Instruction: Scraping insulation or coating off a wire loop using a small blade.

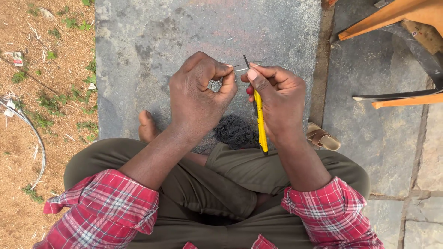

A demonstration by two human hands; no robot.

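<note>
Stripping step: left hand (198,94) pinches thin wire (241,68); right hand (277,103) grips yellow knife (260,121) w/ blade on wire. Next prob needs steady scrape.

Both hands raised mid-frame, knuckles up. Left hand (199,94) fisted, thumb-forefinger pinched toward 3 o'clock. Right hand (276,102) closed, thumb pointing 10 o'clock. Forearms converge from 6.
</note>
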